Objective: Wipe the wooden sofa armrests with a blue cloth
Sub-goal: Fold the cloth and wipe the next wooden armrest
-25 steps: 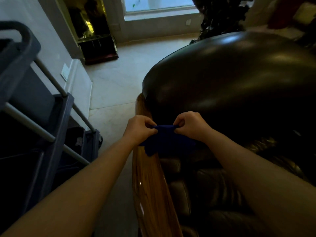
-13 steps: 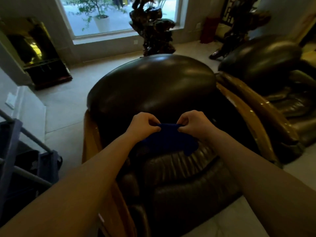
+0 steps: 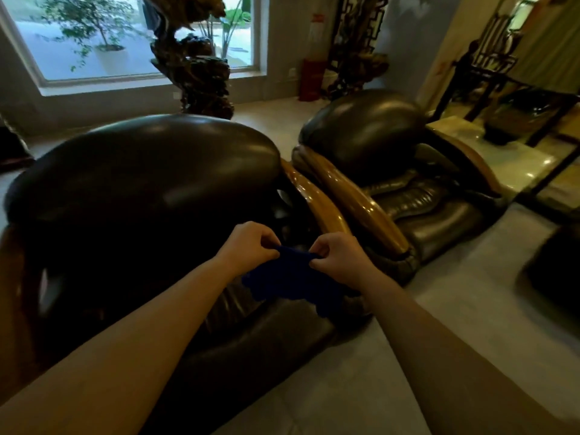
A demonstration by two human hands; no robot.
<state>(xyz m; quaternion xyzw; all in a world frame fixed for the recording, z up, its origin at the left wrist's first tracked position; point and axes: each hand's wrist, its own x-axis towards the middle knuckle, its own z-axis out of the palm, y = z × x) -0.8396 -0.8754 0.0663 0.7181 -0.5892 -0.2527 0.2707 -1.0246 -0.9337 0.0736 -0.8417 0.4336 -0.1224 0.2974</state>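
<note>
A dark blue cloth hangs between my two hands over the seat of a dark leather armchair. My left hand pinches its upper left edge and my right hand pinches its upper right edge. The chair's glossy wooden right armrest curves away just beyond my right hand, apart from the cloth. Its left armrest shows dimly at the left edge. A second leather armchair with its own wooden armrest stands to the right.
A dark carved wooden sculpture stands behind the chairs before a large window. A pale low table and dark wooden furniture sit at the right. A dark object rests on the light tiled floor at the right edge.
My view has swung right, from the left armrest and cart across the chair to the right armrest and second chair. Both hands keep pinching the cloth.
</note>
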